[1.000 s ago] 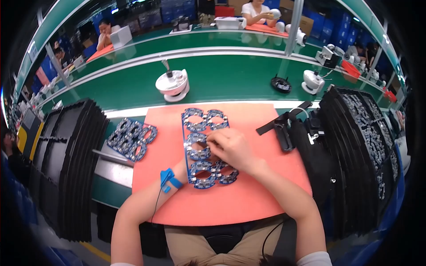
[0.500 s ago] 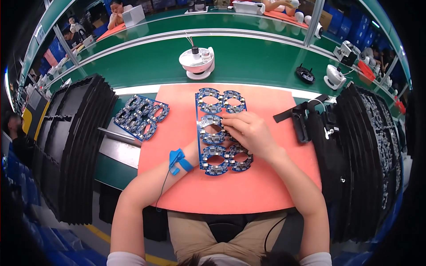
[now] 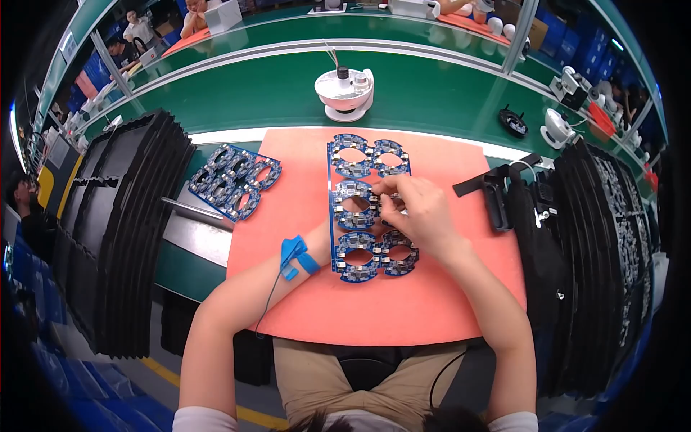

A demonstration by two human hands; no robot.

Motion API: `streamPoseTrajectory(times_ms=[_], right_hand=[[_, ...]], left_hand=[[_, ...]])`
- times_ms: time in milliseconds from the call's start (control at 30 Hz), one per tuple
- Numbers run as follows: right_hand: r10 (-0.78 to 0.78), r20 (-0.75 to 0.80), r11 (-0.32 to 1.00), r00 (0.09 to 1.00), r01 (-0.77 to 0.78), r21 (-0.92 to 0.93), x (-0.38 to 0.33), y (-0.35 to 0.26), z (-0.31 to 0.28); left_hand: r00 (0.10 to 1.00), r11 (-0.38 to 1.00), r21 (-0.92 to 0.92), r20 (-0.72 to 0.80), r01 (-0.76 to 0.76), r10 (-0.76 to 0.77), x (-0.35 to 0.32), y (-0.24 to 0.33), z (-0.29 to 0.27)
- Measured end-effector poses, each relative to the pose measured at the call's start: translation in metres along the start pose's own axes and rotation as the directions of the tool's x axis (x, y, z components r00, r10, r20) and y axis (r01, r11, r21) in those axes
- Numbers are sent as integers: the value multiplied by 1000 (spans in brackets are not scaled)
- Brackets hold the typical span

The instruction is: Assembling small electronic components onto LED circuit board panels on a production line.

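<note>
A blue circuit board panel (image 3: pixel 355 241) with several boards, each with an oval cut-out, stands out over the pink mat. My left hand (image 3: pixel 325 243) reaches beneath it from the left and holds it up; its fingers are hidden behind the boards. A blue wrist strap (image 3: pixel 296 258) with a thin cord is round my left wrist. My right hand (image 3: pixel 417 214) is over the panel's middle right board, thumb and forefinger bent together at its edge. Whatever lies between those fingertips is too small to make out. A second circuit board panel (image 3: pixel 234 180) lies at the mat's upper left.
The pink mat (image 3: pixel 288 309) covers the work place. Black tray stacks (image 3: pixel 108 237) rise on the left, with more trays (image 3: pixel 601 266) on the right. A white camera-like device (image 3: pixel 344 93) stands on the green bench (image 3: pixel 245 108). Black parts (image 3: pixel 497 198) lie by the mat's right edge. Other people sit beyond.
The whole view has shifted slightly, so the panel shows further right. My right thumb and forefinger have drawn a little apart and back from the middle boards. My left hand stays underneath.
</note>
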State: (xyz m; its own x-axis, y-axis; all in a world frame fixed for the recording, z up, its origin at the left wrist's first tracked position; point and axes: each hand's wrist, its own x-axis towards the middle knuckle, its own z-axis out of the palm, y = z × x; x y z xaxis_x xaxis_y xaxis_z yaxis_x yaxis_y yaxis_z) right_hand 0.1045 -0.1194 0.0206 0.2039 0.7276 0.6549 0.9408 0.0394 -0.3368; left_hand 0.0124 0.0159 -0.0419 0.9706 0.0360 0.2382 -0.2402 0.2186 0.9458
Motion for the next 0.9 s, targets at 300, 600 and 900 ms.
streamPoseTrajectory(times_ms=[300,600,900], right_hand=[[-101,-56,995,993,101,-12,9,-7,13],[-53,-153,998,987,57,21,10,-7,30],[-52,-154,999,987,51,-11,16,-7,33]], left_hand=[[996,787,-610,65,93,-67,-6,-14,-14],[986,781,-604,53,156,-156,-7,-3,-10],[966,905,-371,-65,210,-251,-7,4,-9]])
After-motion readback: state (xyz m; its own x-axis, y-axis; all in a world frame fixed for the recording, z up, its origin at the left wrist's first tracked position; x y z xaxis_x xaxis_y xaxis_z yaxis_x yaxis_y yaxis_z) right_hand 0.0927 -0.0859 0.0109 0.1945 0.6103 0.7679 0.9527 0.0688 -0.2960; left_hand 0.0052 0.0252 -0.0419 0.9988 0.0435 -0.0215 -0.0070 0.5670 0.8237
